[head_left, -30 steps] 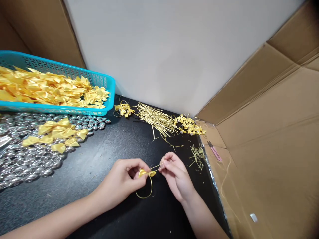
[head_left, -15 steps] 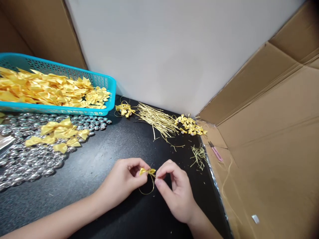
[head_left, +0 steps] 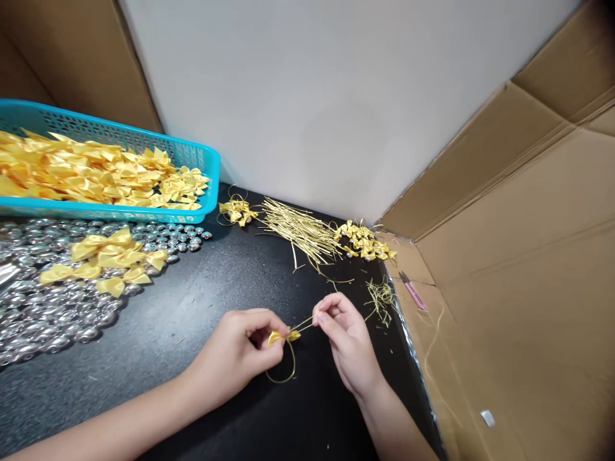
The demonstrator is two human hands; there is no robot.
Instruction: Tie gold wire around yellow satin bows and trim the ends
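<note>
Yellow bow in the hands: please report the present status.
Left hand pinching yellow bow. Right hand pinching gold cord, strands straight between hands. Cord loop beside bow; nothing visibly in the way.

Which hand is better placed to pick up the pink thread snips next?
Likely the right hand: it is nearer the pink thread snips, though it would first have to release the gold cord. The left hand is farther off, pinching the yellow bow.

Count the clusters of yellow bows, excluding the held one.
4: a pile in the blue basket, a group on the silver beads, a small cluster left of the gold cords, another cluster right of them. More may lie out of frame.
</note>
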